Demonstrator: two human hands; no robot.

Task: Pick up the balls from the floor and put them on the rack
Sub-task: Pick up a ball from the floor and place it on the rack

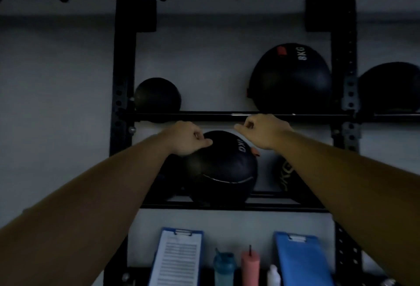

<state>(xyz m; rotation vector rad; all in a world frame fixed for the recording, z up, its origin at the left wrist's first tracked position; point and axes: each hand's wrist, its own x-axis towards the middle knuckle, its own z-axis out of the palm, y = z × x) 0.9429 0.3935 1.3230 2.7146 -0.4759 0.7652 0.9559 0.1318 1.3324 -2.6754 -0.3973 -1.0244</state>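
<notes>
At the rack (343, 42), my left hand (186, 138) is resting, fingers curled, against the black medicine ball (223, 172) sitting on the lower shelf; my right hand (264, 131) is hovering nearby, curled and empty.

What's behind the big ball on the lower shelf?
Pale wall and, at its left, a dark rounded shape, possibly another ball. The big ball covers the rest of it.

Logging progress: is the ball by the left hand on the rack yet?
On the rack: the ball sits on the lower shelf bars, beside the left hand.
</notes>
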